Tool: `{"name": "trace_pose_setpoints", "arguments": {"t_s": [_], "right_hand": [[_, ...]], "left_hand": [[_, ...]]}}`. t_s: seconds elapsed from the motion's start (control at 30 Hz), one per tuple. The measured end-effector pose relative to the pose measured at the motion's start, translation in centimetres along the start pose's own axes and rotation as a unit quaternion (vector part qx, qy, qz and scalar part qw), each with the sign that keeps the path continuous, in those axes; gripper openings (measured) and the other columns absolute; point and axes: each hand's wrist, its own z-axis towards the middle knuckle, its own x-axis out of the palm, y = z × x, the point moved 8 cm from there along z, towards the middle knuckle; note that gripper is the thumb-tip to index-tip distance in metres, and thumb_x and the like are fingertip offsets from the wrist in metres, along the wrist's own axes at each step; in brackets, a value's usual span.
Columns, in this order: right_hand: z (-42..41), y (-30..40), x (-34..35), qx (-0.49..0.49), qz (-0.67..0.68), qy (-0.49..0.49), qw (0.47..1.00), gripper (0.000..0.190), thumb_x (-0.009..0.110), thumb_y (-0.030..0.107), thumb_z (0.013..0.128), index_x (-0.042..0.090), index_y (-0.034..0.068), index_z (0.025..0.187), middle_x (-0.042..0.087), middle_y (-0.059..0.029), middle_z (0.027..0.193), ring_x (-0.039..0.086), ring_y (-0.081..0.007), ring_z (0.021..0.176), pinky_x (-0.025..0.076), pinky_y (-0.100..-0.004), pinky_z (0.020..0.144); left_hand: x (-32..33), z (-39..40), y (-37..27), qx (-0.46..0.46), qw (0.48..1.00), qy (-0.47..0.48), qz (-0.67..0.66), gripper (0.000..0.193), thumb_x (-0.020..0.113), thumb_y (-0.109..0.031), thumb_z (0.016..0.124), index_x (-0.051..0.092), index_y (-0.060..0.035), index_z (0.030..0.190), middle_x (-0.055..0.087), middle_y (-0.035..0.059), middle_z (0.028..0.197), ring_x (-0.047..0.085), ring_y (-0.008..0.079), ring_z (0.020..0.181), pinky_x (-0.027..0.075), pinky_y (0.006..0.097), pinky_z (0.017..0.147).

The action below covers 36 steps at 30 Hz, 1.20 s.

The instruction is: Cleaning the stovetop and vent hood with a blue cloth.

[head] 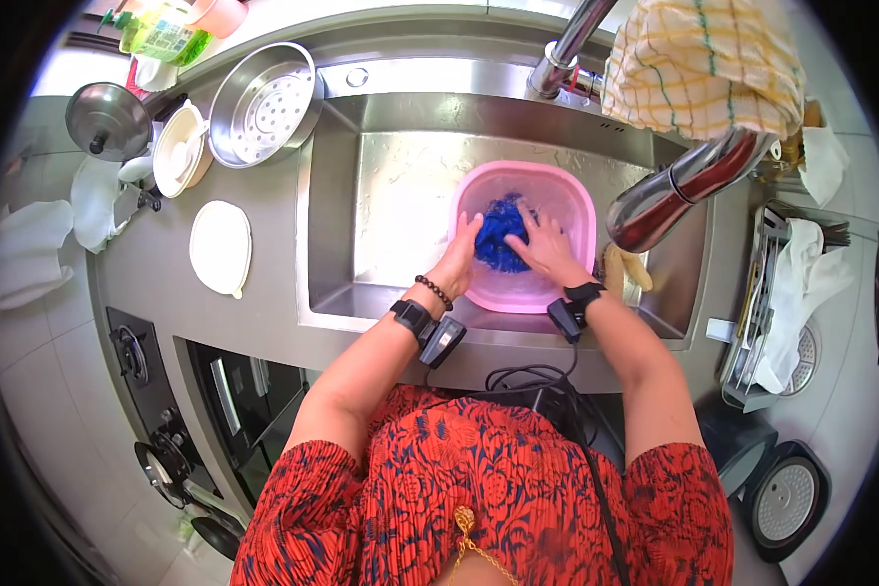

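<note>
A pink plastic basin [586, 198] stands in the stainless-steel sink, with water in it. Within the basin lies a bunched, deep-blue cloth [502, 238], wet and partly under water. My left hand [459, 253] is at the left side of the cloth, its thumb raised and its fingers extended. Over the cloth's right side, my right hand [547, 245] has its fingers spread, with thumb and fingertips at the blue folds. Neither hand visibly grasps the cloth, though some fingertips are hard to make out.
The faucet's spout [652, 209] juts over the sink [403, 183] at right, a checked towel [703, 69] draped on it. A yellowish item [626, 267] lies right of the basin. A steamer pan [267, 106] and white lid [220, 247] sit left; a dish rack [754, 308] right.
</note>
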Motion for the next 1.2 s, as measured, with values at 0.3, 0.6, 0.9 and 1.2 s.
{"name": "trace_pose_setpoints", "arguments": {"t_s": [0.3, 0.6, 0.9, 1.2], "right_hand": [[1.0, 10.2, -4.4, 0.126, 0.398, 0.036, 0.908, 0.044, 0.063, 0.027, 0.089, 0.049, -0.004, 0.117, 0.062, -0.0277, 0.11, 0.064, -0.0384, 0.099, 0.05, -0.0405, 0.084], [-0.5, -3.9, -2.7, 0.154, -0.011, 0.068, 0.986, 0.036, 0.061, 0.029, 0.087, 0.055, 0.009, 0.116, 0.059, -0.0241, 0.113, 0.06, -0.0438, 0.098, 0.049, -0.0517, 0.082], [1.0, -4.3, 5.3, 0.161, 0.06, 0.096, 0.981, 0.063, 0.063, 0.025, 0.084, 0.043, 0.002, 0.139, 0.052, -0.0333, 0.126, 0.052, -0.0484, 0.114, 0.041, -0.0487, 0.1], [1.8, 12.2, -8.0, 0.107, 0.416, 0.04, 0.902, 0.038, 0.056, 0.033, 0.094, 0.061, -0.003, 0.104, 0.065, -0.0231, 0.095, 0.062, -0.0347, 0.091, 0.048, -0.0398, 0.082]], "left_hand": [[-0.5, 7.5, 4.2, -0.084, 0.968, 0.128, -0.198, 0.051, 0.037, -0.062, 0.096, 0.061, -0.0169, 0.093, 0.066, 0.0058, 0.09, 0.063, 0.0234, 0.087, 0.051, 0.0424, 0.082], [-1.1, 2.6, 1.6, 0.049, 0.999, 0.007, -0.005, 0.052, 0.049, -0.046, 0.098, 0.058, 0.0002, 0.119, 0.066, 0.0104, 0.111, 0.062, 0.0206, 0.1, 0.048, 0.0392, 0.093], [-0.4, 5.3, 3.6, -0.017, 0.997, 0.075, -0.029, 0.069, 0.035, -0.059, 0.098, 0.029, -0.0138, 0.15, 0.037, 0.015, 0.151, 0.031, 0.0386, 0.139, 0.009, 0.0696, 0.11], [2.6, 3.8, 2.3, -0.003, 0.969, 0.184, -0.166, 0.04, 0.041, -0.047, 0.1, 0.059, -0.0119, 0.104, 0.064, 0.0101, 0.101, 0.061, 0.0226, 0.092, 0.051, 0.04, 0.084]]}}
